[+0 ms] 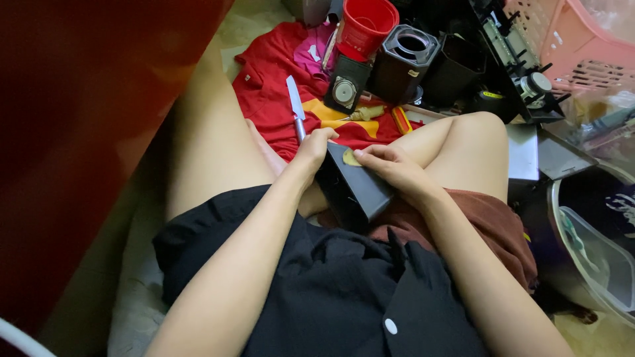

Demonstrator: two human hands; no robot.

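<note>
A black rectangular box-like part (354,188) rests on my lap, tilted. My left hand (313,147) grips a knife (295,104) at the box's far left edge, with the silver blade pointing up and away. My right hand (390,165) lies on the box's top face, fingers pressing a small yellowish scrap (350,158). I sit on the floor with bare legs bent to either side.
A red cloth (274,92) lies ahead on the floor. On and behind it stand a red cup (366,25), black square containers (403,61) and a small black box with a round dial (345,89). A pink basket (569,46) is far right, a basin (595,244) right.
</note>
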